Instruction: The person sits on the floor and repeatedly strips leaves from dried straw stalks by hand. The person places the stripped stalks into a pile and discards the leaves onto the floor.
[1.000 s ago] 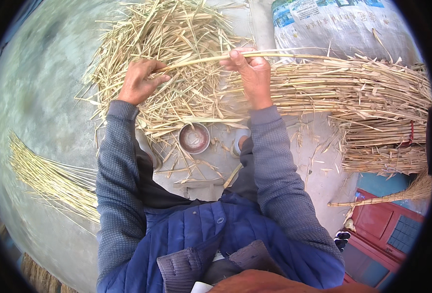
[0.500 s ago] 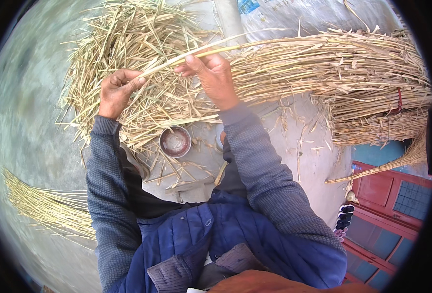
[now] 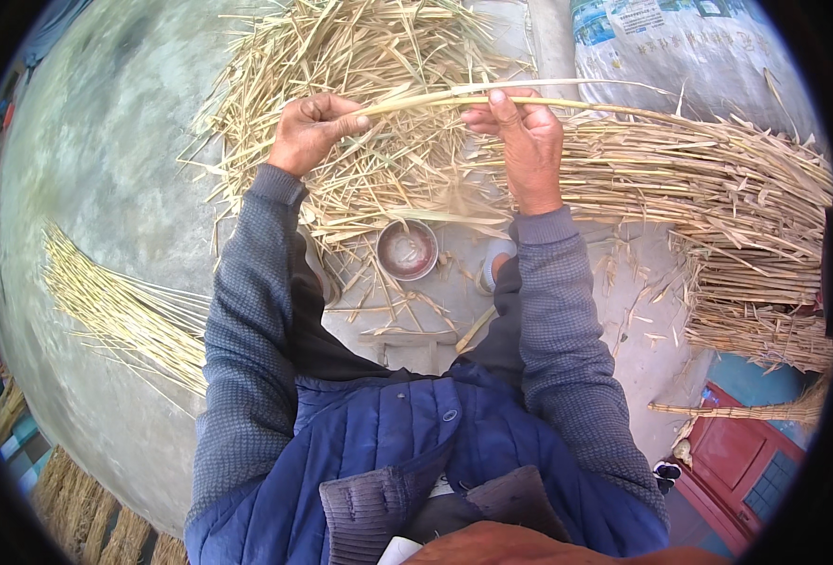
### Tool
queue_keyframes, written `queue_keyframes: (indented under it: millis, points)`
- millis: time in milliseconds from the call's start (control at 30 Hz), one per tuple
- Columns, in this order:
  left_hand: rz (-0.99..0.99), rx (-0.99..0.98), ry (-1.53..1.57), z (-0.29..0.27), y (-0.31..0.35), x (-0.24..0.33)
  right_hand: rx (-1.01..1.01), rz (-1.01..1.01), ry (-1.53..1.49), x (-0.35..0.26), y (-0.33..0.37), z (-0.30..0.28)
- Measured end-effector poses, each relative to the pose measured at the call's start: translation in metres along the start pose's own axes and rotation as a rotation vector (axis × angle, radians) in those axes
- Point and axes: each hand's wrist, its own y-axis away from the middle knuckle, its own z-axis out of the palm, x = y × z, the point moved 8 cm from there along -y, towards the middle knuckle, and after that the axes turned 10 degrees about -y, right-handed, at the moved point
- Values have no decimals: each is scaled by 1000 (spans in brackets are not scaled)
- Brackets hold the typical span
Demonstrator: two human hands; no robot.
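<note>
If peering past the straw pile [image 3: 350,151], can spot a white sack [image 3: 689,56] far right, can't see inside. Nearer, got a bowl [image 3: 407,250] with something whitish inside. Pinching a stalk [image 3: 426,99] above the pile with left hand [image 3: 315,130] and right hand [image 3: 529,141], apart.

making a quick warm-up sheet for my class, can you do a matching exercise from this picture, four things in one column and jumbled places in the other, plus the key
Things
1. long stalk
2. round bowl
3. bundle of thin stalks
4. whitish sack

Places
A. upper right of the picture
B. far left of the picture
C. in the left hand and right hand
D. near the picture's middle

Pairs: 1-C, 2-D, 3-B, 4-A
</note>
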Motion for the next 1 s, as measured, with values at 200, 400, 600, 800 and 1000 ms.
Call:
queue_keyframes:
  millis: [200,400,600,800,1000]
  points:
    - [10,258,389,-57,0,-9,-8,14,-9,9,-2,-6]
    - [94,477,-509,-83,8,6,-4,96,37,17,1,-9]
    - [647,172,-747,32,16,75,-101,90,10,41,7,27]
    - [438,138,-977,0,4,41,-20,60,-33,29,1,9]
    - [143,157,-1174,-69,16,5,157,5,-81,1,-7,-33]
